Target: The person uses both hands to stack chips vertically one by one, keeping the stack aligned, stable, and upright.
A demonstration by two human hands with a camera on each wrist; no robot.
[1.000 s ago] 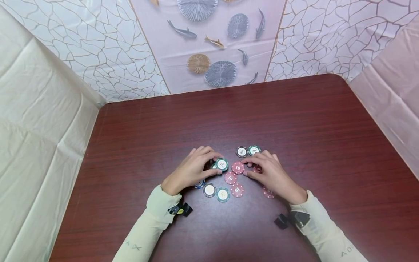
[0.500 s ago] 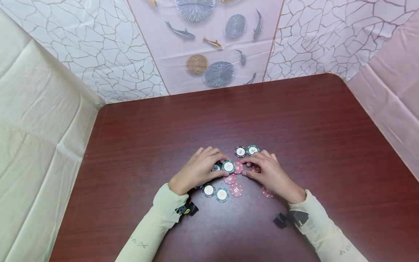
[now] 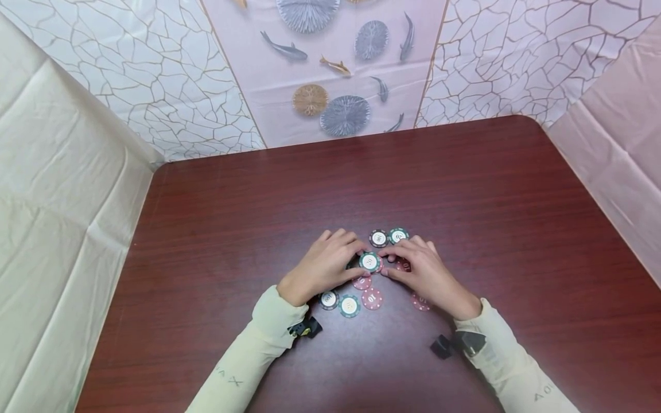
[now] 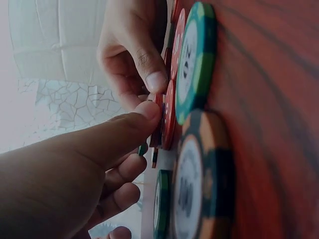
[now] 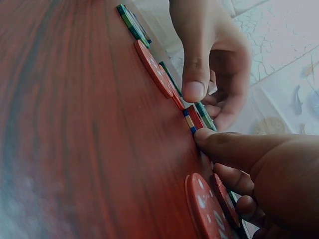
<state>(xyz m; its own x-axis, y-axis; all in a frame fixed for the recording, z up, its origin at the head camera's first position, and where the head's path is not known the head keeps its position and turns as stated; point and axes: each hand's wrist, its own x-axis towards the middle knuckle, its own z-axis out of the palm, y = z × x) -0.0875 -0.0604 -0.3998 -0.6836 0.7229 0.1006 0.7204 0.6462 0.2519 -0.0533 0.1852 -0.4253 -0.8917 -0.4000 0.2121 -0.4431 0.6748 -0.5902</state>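
Observation:
My left hand (image 3: 330, 261) pinches a green-edged poker chip (image 3: 369, 262) between thumb and fingers. This chip lies over a small stack of chips, whose red chip (image 5: 196, 117) and blue-and-white chip (image 5: 189, 121) show in the right wrist view. From the other side, my right hand (image 3: 426, 275) grips that stack with thumb and fingertips. Both thumbs almost meet there. Just below lie a red chip (image 3: 361, 282) and another red chip (image 3: 372, 298). Fingers hide part of the stack.
A black chip (image 3: 378, 238) and a green chip (image 3: 399, 236) lie beyond the hands. Nearer are a second black chip (image 3: 329, 300) and a green chip (image 3: 349, 306). Red chips (image 3: 420, 302) lie by the right hand. The brown table (image 3: 258, 201) meets patterned cloth at the back.
My left hand has moved right with the green chip, from beside the red-topped stack to over it. The right hand has stayed almost still at the stack.

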